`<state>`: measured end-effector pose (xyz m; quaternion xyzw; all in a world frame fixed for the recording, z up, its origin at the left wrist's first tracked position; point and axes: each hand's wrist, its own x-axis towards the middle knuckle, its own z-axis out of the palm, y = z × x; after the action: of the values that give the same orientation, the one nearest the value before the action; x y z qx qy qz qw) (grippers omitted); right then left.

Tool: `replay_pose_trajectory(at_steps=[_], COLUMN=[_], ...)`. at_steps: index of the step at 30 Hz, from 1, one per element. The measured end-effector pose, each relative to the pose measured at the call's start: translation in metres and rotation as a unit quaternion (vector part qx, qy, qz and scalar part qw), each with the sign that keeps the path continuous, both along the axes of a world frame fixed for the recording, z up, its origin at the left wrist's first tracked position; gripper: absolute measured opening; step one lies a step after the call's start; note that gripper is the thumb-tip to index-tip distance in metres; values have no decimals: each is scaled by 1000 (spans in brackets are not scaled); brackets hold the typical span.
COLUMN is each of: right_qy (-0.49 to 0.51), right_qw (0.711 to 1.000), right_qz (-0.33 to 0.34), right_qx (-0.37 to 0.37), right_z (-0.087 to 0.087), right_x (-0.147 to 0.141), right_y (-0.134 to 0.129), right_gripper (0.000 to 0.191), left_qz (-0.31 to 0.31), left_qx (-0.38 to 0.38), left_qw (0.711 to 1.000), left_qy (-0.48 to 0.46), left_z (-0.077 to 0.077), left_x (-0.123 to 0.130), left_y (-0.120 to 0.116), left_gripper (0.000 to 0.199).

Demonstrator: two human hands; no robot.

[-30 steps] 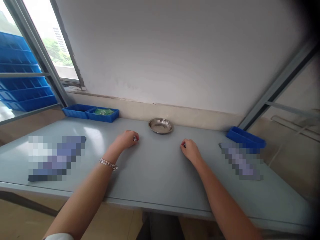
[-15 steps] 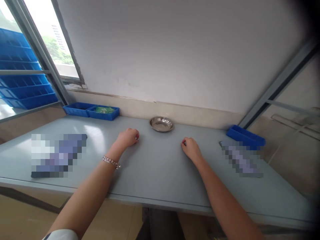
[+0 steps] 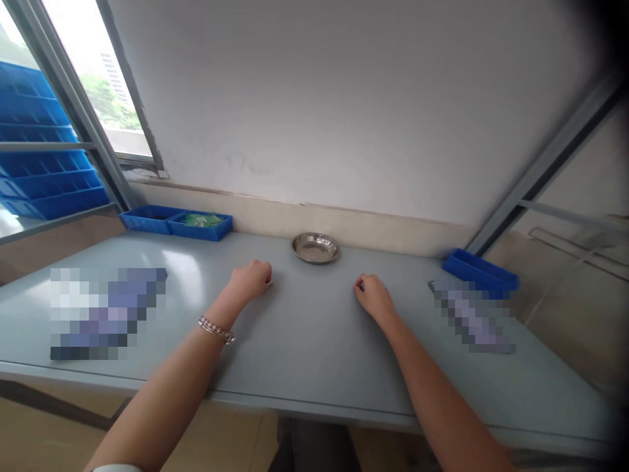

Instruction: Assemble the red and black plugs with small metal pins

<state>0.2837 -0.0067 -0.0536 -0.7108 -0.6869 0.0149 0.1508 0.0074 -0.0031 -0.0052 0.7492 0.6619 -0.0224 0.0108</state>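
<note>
My left hand (image 3: 251, 278) is closed above the grey table, left of the shallow round metal dish (image 3: 315, 248). A tiny pale or shiny bit shows at its fingertips, too small to name. A beaded bracelet (image 3: 217, 330) circles that wrist. My right hand (image 3: 374, 295) is also closed, to the right of and nearer than the dish. Something small and dark grey shows between its thumb and fingers; its kind is unclear. Neither hand touches the dish.
Two blue bins (image 3: 201, 226) stand at the back left, one with green plastic inside. Another blue bin (image 3: 480, 273) sits at the right. Blurred-out flat items lie on the left (image 3: 108, 314) and right (image 3: 472, 318). Stacked blue bins (image 3: 49, 177) fill the left rack.
The camera view has shifted slightly. My left hand has turned a little, its fingertips pointing lower. Both hands stay closed, and the dish remains in place.
</note>
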Motion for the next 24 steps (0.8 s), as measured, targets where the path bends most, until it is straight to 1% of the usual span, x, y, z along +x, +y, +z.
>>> replay_pose_trajectory(at_steps=[4, 6, 8, 10, 12, 13, 16, 19, 21, 24], right_qy=[11, 22, 40, 66, 101, 122, 188, 239, 267, 330], right_qw=[1000, 999, 995, 986, 976, 971, 953, 929, 919, 903], right_qz=[-2, -9, -2, 31, 86, 117, 205, 267, 281, 275], right_qx=[13, 37, 88, 147, 173, 169, 124, 96, 69, 20], right_z=[2, 5, 9, 13, 15, 15, 15, 16, 17, 18], right_x=[-1, -2, -3, -5, -9, -12, -24, -39, -45, -48], right_y=[-2, -3, -5, -6, -7, -8, -13, -20, -25, -27], right_gripper=[13, 16, 20, 24, 25, 26, 26, 25, 27, 28], left_qz=[-14, -43, -89, -143, -192, -214, -268, -303, -316, -318], left_qx=[15, 41, 77, 109, 130, 137, 135, 125, 125, 126], left_qw=[1000, 998, 989, 973, 953, 943, 915, 895, 887, 880], left_qy=[-6, -34, -84, -142, -193, -215, -271, -302, -314, -330], left_z=[3, 5, 6, 5, 3, 1, -6, -11, -12, -12], left_x=[4, 8, 12, 19, 27, 32, 46, 56, 60, 62], left_y=[-2, -2, -3, -4, -7, -9, -15, -21, -24, -26], left_gripper=[19, 21, 21, 22, 24, 24, 26, 25, 22, 20])
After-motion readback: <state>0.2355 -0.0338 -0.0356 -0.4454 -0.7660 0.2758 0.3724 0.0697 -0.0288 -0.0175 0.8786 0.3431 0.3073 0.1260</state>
